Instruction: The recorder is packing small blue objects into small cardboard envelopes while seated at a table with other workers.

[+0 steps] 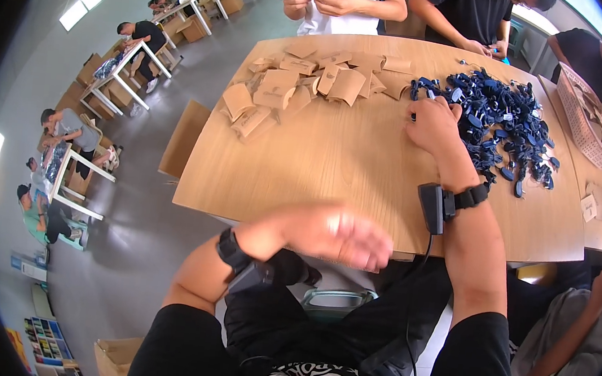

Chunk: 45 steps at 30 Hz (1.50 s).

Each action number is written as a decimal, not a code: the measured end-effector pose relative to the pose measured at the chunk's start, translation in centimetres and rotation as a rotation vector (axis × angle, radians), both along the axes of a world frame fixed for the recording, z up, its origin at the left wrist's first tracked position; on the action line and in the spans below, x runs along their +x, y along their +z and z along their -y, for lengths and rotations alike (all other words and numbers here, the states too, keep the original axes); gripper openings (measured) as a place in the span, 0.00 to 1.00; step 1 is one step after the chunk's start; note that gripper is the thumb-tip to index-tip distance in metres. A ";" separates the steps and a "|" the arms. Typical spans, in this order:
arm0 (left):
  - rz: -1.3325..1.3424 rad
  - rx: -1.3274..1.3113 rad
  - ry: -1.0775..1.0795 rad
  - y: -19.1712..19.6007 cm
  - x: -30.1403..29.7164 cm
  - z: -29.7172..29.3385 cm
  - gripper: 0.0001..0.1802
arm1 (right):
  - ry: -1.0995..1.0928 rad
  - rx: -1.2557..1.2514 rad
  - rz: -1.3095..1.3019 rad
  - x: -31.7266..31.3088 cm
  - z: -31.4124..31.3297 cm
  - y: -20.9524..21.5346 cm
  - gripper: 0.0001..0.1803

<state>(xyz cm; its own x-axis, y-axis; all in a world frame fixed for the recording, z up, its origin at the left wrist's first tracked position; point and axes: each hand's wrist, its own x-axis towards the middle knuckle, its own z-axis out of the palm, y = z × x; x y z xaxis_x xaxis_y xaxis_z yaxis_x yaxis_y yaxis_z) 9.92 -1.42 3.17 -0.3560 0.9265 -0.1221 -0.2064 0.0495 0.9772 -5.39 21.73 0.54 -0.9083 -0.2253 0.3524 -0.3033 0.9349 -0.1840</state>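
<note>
The worktop (pixel 361 165) is a light wooden surface with rounded corners. A heap of dark blue small parts (pixel 499 120) lies on it and serves as the landmark. Left of the heap: a spread of flat brown paper pouches (pixel 304 79). Right of the heap: a pale mesh basket (pixel 588 121). Near and right of the heap: 1 small pale packet (pixel 590 207) at the edge.

- The right hand (pixel 434 125) is stretched far forward, arm nearly straight, back of the hand up, fingers curled downward.
- The right forearm carries a dark wrist strap (pixel 470 197) with a small box on it.
- The left hand (pixel 336 235) hangs close to the body, blurred, fingers loosely bent, empty.
- The left wrist wears a dark band (pixel 233 250), elbow bent.
</note>
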 end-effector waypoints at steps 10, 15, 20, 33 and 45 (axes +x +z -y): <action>-1.529 -0.809 1.155 -4.1 -15.6 -0.1 0.22 | 0.317 -0.484 -0.276 -0.1 0.9 0.8 0.09; -1.352 -0.837 1.091 -3.3 -16.2 0.5 0.17 | 0.539 -0.836 -0.129 0.6 0.8 1.2 0.05; -1.146 -0.740 0.968 -2.8 -16.6 1.0 0.20 | 0.662 -1.111 0.352 1.5 0.6 1.6 0.02; -1.230 -0.745 1.043 -3.0 -15.6 0.3 0.26 | 0.589 -0.242 0.150 3.6 2.5 2.9 0.32; -1.054 -0.232 1.016 -1.9 -14.3 -0.6 0.17 | 0.521 -0.170 0.207 2.3 0.4 2.3 0.21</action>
